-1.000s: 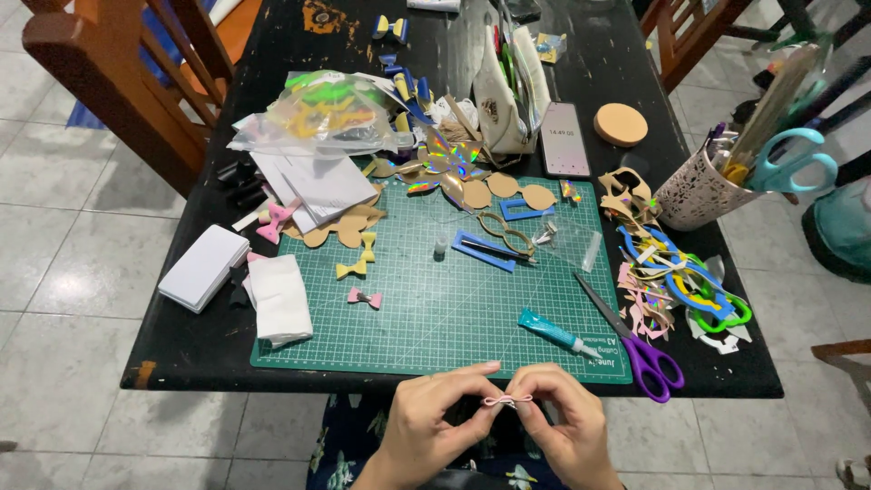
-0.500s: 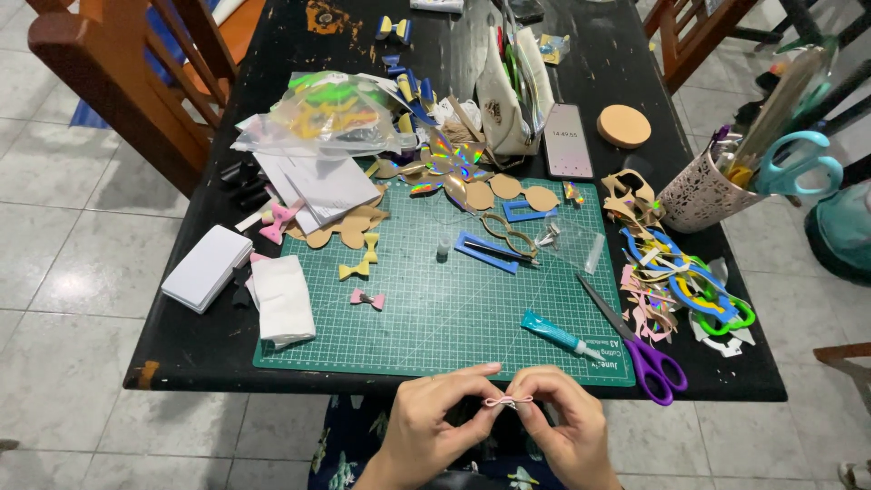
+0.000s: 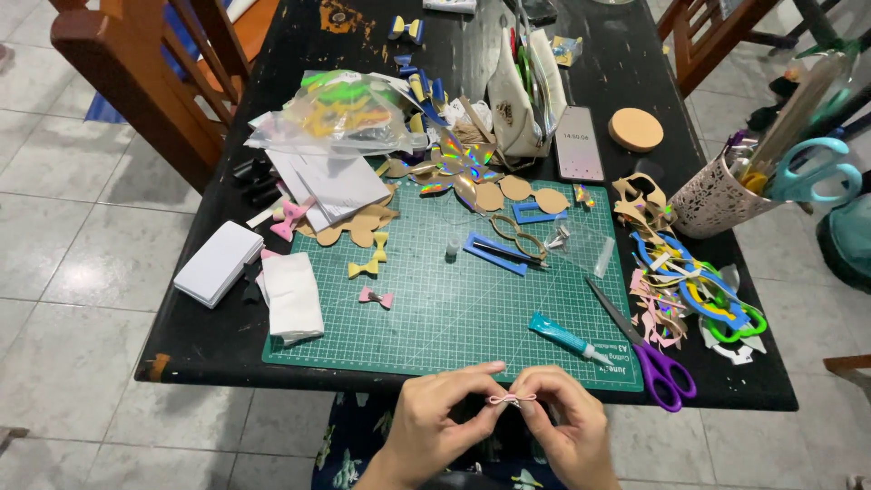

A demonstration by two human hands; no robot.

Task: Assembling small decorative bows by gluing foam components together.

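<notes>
A small pink bow (image 3: 504,398) is being pinched between both hands, just off the near edge of the green cutting mat (image 3: 435,308) — below the bench (image 3: 635,73) line. Left hand (image 3: 435,419) and right hand (image 3: 564,426) are each clenched on one end of the bow, fingertips meeting at its middle. Step in hand, by the look of it: the bow is being shaped or pressed together. Glue tube (image 3: 564,337) and purple scissors (image 3: 655,363) are lying at the mat's near right corner — the next move is likely calling for steady fingertip pressure.
</notes>
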